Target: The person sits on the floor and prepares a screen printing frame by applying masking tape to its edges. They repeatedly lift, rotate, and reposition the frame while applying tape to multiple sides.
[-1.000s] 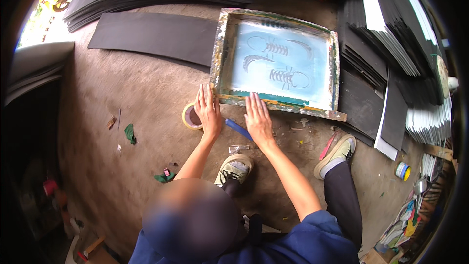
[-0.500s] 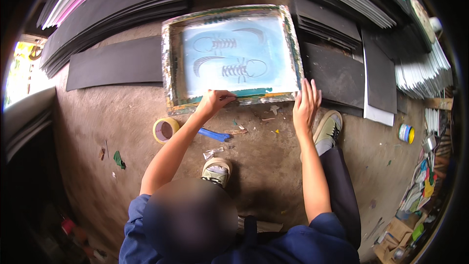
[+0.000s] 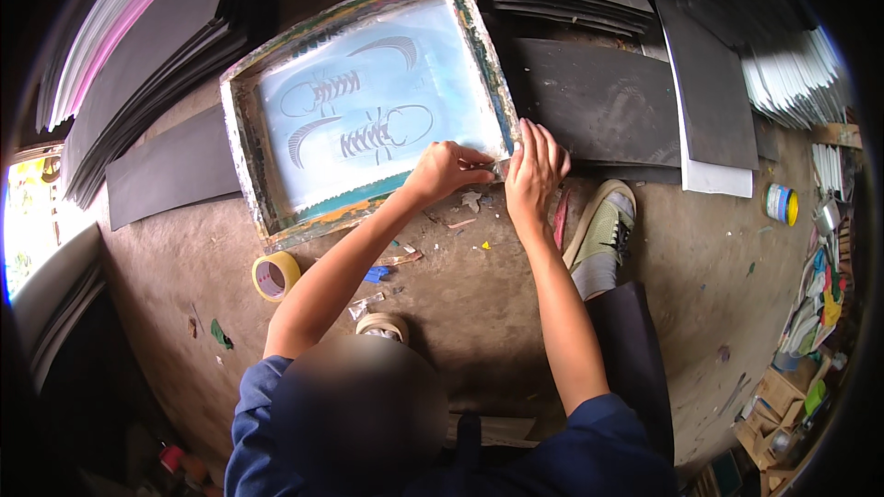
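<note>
A wooden screen-printing frame [image 3: 247,152] lies on the floor before me, its rim stained with paint. Its pale blue mesh [image 3: 433,74] carries two dark curved line designs, and a green band runs along the near side. My left hand [image 3: 444,170] is closed at the near edge, close to the right corner, with thumb and fingers pinching the rim; anything small between them is hidden. At that same corner, my right hand [image 3: 536,175] has its thumb against the rim and its fingers bent along the outer side. Only a small gap separates the hands.
Dark flat sheets [image 3: 599,101] lie right of the frame, with another dark sheet [image 3: 175,166] at left. Stacks of sheets stand behind. A yellow tape roll [image 3: 289,267], a blue scrap [image 3: 376,273] and litter lie nearer. A small paint tub [image 3: 781,204] stands far right.
My left hand has slid right along the near rim to the corner. My right fingers, straighter before, are now more bent. The whole view has turned, so the frame appears tilted and farther left.
</note>
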Motion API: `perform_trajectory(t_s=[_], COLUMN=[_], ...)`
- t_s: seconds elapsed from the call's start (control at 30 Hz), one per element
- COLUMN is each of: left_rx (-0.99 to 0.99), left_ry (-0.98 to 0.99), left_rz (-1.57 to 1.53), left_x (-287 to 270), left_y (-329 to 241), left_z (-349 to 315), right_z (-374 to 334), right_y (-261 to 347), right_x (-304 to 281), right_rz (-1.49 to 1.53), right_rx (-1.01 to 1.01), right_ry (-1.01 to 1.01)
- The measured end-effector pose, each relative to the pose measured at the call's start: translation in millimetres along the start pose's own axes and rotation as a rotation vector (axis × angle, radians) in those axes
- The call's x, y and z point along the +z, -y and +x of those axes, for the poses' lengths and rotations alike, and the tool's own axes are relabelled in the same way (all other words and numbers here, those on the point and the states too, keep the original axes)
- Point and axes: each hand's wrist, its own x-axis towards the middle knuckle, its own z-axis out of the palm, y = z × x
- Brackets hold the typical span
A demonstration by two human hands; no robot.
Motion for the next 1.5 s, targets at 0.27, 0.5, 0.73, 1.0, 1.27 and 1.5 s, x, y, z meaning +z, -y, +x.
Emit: perform_trajectory(t_s=[0.27,0.5,0.73,1.0,1.27,1.5], left_rx=[-0.101,-0.073,0.341,0.06,-0.031,-0.224], left_ry=[0.005,-0.007,-0.025,-0.229,-0.316,-0.445], left_rz=[-0.096,-0.047,0.723,0.943,0.918,0.979], left_x=[7.5,8.8,11.5,-4.7,-29.9,-62.8], left_y=[-0.6,3.1,6.1,31.3,47.2,81.4], left_z=[10.0,12.2,-44.9,-156.0,-203.9,-222.2], right_z=[1.4,1.9,1.3,0.0,-34.3,-76.3], right_y=[-1.0,-1.2,-6.1,-8.3,64.2,135.0], right_x=[1.2,1.1,-0.9,-2.1,4.4,3.0], right_rz=[0.019,0.006,-0.009,-0.125,0.042,0.094], right_rx=[-0.015,-0.034,-0.072,-0.04,-0.311,-0.451], right_ry=[-0.037,-0.06,-0.026,0.06,0.278,0.375])
